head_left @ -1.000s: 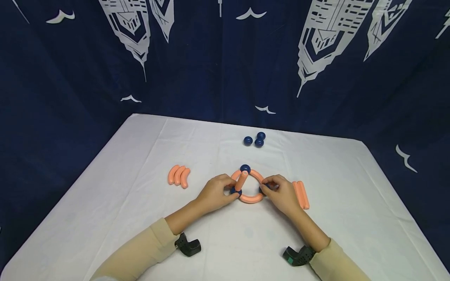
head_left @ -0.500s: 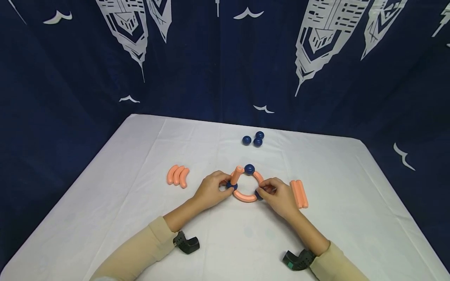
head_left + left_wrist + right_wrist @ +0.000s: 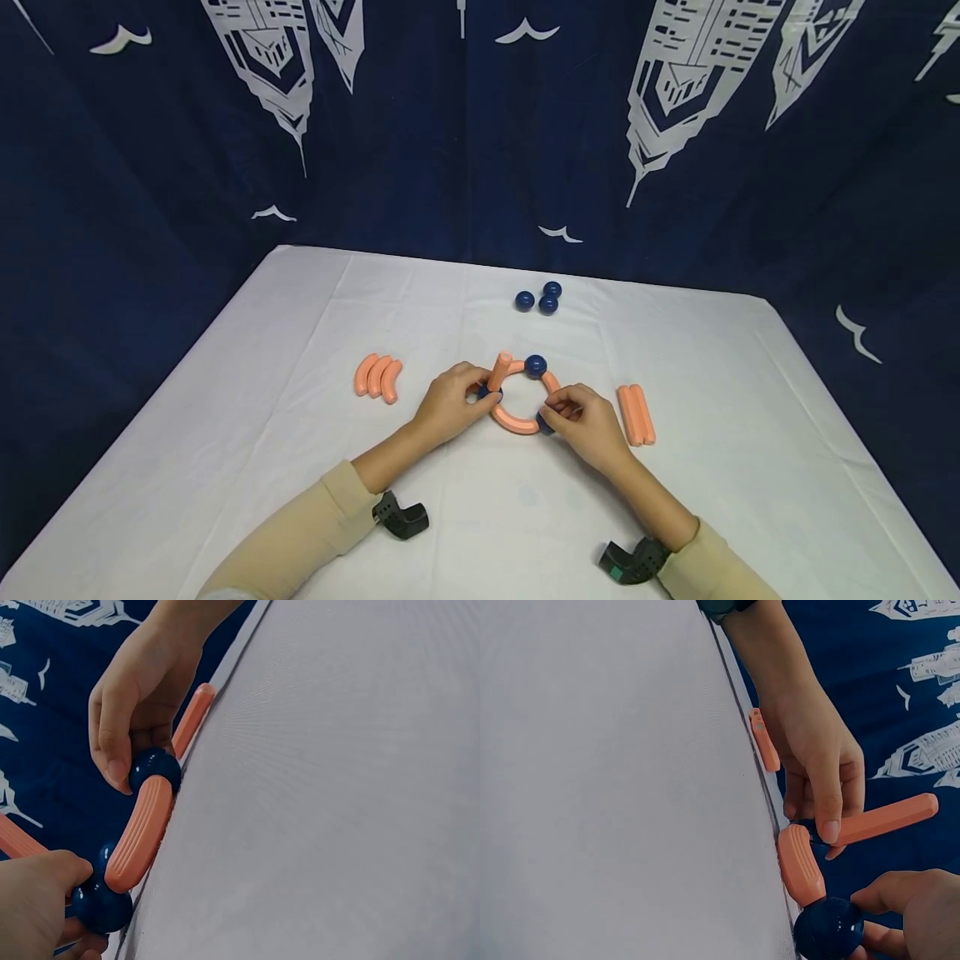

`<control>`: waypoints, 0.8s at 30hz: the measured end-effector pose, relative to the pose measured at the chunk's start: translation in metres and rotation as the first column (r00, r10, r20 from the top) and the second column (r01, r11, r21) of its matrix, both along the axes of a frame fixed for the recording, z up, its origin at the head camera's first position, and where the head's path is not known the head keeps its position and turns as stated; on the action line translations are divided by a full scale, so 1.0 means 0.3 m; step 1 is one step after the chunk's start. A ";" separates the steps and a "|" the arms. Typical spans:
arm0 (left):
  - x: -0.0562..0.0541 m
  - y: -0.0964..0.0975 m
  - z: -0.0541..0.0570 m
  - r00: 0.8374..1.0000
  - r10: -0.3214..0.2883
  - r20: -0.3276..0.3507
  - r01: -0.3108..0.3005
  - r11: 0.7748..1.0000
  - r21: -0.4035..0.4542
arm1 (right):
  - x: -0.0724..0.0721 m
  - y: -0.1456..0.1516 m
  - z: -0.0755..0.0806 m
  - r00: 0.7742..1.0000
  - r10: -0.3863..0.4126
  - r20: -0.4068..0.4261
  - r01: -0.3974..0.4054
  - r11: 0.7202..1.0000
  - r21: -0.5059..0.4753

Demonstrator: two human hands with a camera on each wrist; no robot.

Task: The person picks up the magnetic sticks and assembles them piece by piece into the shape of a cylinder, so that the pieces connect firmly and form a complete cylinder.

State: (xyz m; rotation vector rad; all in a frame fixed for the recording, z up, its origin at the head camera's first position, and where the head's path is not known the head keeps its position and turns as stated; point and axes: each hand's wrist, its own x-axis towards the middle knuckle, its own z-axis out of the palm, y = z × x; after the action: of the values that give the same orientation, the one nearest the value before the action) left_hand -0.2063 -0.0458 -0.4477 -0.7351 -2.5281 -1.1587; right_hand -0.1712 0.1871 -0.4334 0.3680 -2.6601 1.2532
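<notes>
A ring of curved orange rods (image 3: 516,423) and blue balls lies on the white-covered table. My left hand (image 3: 453,402) pinches the ring's left ball (image 3: 101,907) between thumb and fingers. From that ball a straight orange rod (image 3: 500,372) stands up, tilted slightly. At the ring's right side, my right hand (image 3: 592,425) pinches another blue ball (image 3: 829,930). The far ball (image 3: 536,366) is untouched by either hand. Between the two held balls runs the near curved rod, which both wrist views show. Fingers partly hide both held balls in the head view.
Three loose curved orange rods (image 3: 378,377) lie left of the ring. Two straight orange rods (image 3: 636,414) lie side by side to the right. Three blue balls (image 3: 548,304) sit near the table's far side, before a dark blue curtain (image 3: 420,183) with white prints.
The ring has turned clockwise as seen from above and shifted a little left. Its right ball has come nearer and its far ball has gone right. Both hands have kept their pinch.
</notes>
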 end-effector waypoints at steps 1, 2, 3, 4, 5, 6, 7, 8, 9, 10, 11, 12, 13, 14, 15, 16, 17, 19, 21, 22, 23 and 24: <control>0.000 -0.001 -0.002 1.000 -0.002 -0.010 0.002 1.000 0.004 | 0.000 0.000 -0.001 1.000 0.001 -0.001 -0.001 1.000 0.001; 0.000 -0.002 -0.005 1.000 -0.004 -0.020 0.004 1.000 0.008 | 0.001 0.000 -0.001 1.000 0.002 -0.003 -0.002 1.000 0.002; 0.000 -0.002 -0.007 1.000 -0.005 -0.029 0.005 1.000 0.011 | 0.001 0.000 -0.001 1.000 0.003 -0.003 -0.003 1.000 0.002; 0.000 -0.003 -0.010 0.999 -0.006 -0.036 0.007 1.000 0.014 | 0.001 -0.001 -0.001 1.000 0.005 -0.004 -0.005 1.000 0.002; -0.001 -0.003 -0.011 0.999 -0.008 -0.040 0.008 1.000 0.016 | 0.001 -0.001 -0.001 1.000 0.005 -0.004 -0.005 1.000 0.003; -0.002 -0.004 -0.013 0.999 -0.009 -0.043 0.010 1.000 0.018 | 0.001 -0.001 -0.001 1.000 0.005 -0.002 -0.005 1.000 0.003; -0.003 -0.004 -0.015 0.999 -0.010 -0.046 0.011 1.000 0.019 | 0.001 -0.001 0.000 1.000 0.006 -0.002 -0.006 1.000 0.003; -0.003 -0.004 -0.016 0.999 -0.013 -0.047 0.014 1.000 0.022 | 0.001 -0.002 0.000 1.000 0.006 -0.002 -0.006 1.000 0.002; -0.004 -0.004 -0.017 0.999 -0.014 -0.045 0.015 1.000 0.023 | 0.001 -0.002 0.002 1.000 0.006 -0.001 -0.006 1.000 0.001; -0.005 -0.005 -0.018 0.999 -0.017 -0.042 0.018 1.000 0.026 | 0.002 -0.001 0.003 1.000 0.007 -0.002 -0.007 1.000 0.001; -0.006 -0.005 -0.020 0.999 -0.017 -0.039 0.018 0.999 0.027 | 0.002 -0.001 0.004 1.000 0.008 0.000 -0.008 1.000 0.001; -0.007 -0.005 -0.021 0.999 -0.018 -0.034 0.019 0.999 0.030 | 0.002 -0.001 0.005 1.000 0.008 0.000 -0.008 1.000 0.001; -0.008 -0.005 -0.022 0.999 -0.019 -0.030 0.020 0.999 0.032 | 0.002 0.000 0.007 1.000 0.008 0.000 -0.008 1.000 0.004; -0.009 -0.005 -0.024 0.999 -0.021 -0.028 0.022 0.999 0.035 | 0.002 0.002 0.008 1.000 0.006 0.000 -0.006 1.000 0.005; -0.009 -0.005 -0.025 0.999 -0.022 -0.026 0.023 0.999 0.036 | 0.002 0.005 0.010 1.000 0.005 -0.002 -0.005 1.000 0.010; -0.009 -0.005 -0.026 0.999 -0.024 -0.026 0.025 0.999 0.040 | 0.002 0.008 0.013 1.000 0.003 -0.006 -0.003 1.000 0.010; -0.010 -0.005 -0.026 0.999 -0.024 -0.028 0.025 0.999 0.041 | 0.002 0.012 0.015 1.000 0.002 -0.005 -0.001 1.000 0.007; -0.008 -0.005 -0.026 0.999 -0.028 -0.031 0.029 0.998 0.047 | 0.002 0.024 0.025 1.000 -0.004 -0.011 0.004 1.000 0.003; -0.007 -0.005 -0.024 0.999 -0.031 -0.032 0.033 0.998 0.052 | 0.003 0.038 0.033 1.000 -0.016 -0.017 0.017 1.000 0.003; -0.006 -0.005 -0.023 0.999 -0.031 -0.032 0.033 0.998 0.055 | 0.005 0.047 0.038 1.000 -0.022 -0.019 0.022 1.000 0.002; -0.005 -0.005 -0.023 0.999 -0.032 -0.031 0.034 0.998 0.058 | 0.006 0.057 0.043 0.999 -0.029 -0.025 0.029 1.000 0.005; -0.005 -0.006 -0.022 0.999 -0.033 -0.030 0.035 0.998 0.060 | 0.007 0.067 0.047 0.999 -0.040 -0.030 0.040 0.999 0.012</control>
State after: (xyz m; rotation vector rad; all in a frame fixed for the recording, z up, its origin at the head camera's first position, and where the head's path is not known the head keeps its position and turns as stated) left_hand -0.2078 -0.0476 -0.4544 -0.7771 -2.4546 -1.2214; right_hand -0.1691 0.2072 -0.4193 0.3311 -2.6380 1.2109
